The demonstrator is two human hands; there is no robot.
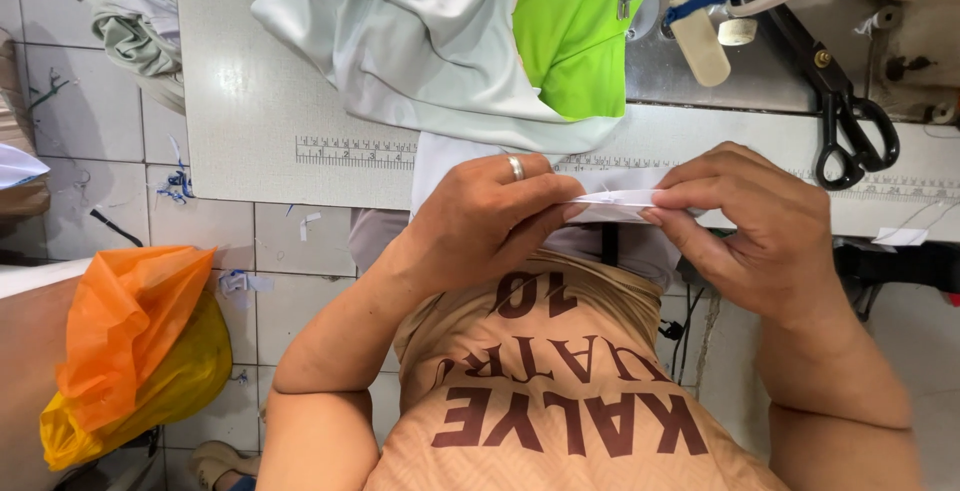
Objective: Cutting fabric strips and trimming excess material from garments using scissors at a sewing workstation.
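I log one small white fabric strip point(612, 204), pinched between fingers of left hand point(487, 219) and right hand point(762, 226), near counter point(250, 101) edge, black scissors point(845, 121) far right.

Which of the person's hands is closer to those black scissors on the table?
Right. The right hand pinches the white fabric strip just left of the scissors; the left hand, holding the strip's other end, sits farther away.

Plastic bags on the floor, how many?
2: an orange plastic bag at lower left, lying over a yellow plastic bag beneath it. More may be hidden under them or outside the picture.
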